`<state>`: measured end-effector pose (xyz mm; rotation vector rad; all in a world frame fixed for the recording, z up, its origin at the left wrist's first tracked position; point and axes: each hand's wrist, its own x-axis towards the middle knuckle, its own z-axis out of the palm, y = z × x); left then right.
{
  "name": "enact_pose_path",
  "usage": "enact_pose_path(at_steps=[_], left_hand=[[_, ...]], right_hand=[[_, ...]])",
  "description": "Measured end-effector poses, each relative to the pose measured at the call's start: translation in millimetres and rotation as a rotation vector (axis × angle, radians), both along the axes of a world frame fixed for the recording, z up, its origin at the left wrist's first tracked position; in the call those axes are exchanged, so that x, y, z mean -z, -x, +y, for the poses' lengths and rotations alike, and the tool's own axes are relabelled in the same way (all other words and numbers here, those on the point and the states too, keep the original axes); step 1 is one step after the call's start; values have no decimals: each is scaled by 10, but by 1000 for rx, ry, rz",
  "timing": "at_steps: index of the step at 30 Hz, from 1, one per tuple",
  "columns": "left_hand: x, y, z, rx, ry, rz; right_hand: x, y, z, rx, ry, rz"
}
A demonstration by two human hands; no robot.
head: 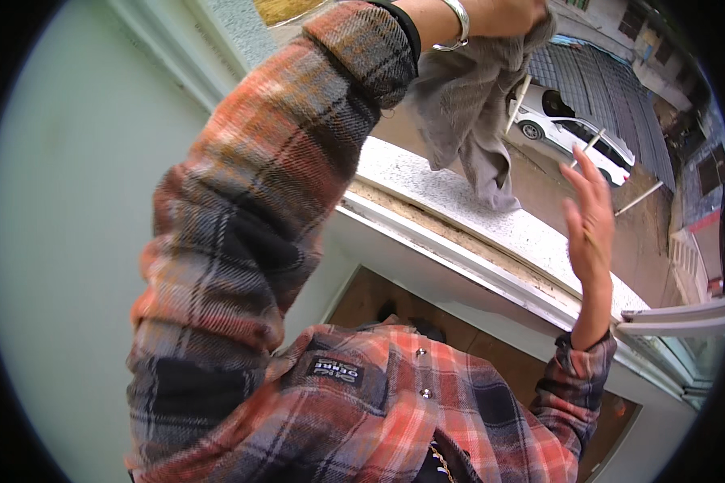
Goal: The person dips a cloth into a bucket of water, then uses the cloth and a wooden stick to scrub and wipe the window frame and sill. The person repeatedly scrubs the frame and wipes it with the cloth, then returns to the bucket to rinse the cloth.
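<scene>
My left hand (507, 17), with a silver bangle at the wrist, is raised at the top edge and closed on a grey-brown cloth (480, 115). The cloth hangs in folds, its lower end over or against the speckled outer window sill (399, 163); contact is unclear. Part of this hand is cut off by the picture's edge. My right hand (589, 223) is lifted at the right, above the sill, fingers apart and holding nothing. Between the sill and the inner wall runs the window frame's track (447, 229), with dirt along it.
An open window sash (676, 320) is at the right. A pale wall (66, 241) and the frame's upright (199, 54) stand at the left. Outside, below, are a white car (574, 136), poles and a corrugated roof (604, 84). Brown floor (495, 356) shows beneath the sill.
</scene>
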<state>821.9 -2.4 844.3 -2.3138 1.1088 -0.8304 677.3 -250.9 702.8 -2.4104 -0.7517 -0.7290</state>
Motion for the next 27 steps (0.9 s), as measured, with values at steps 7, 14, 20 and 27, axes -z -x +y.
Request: enact_pose_path(at_steps=[7,14,20,27], left_hand=[[-394,212,310,270,470,352],[-273,717,1086,-117,333,577],[620,906,1534,-56,279,235],[1616,1836,1718,-618,424,268]], right_hand=[[513,-689,644,-178,-407,426],[39,-754,698,-118,-121,52],[-280,-164,442,-219,146,103],[310,441,515,-286,21,382]])
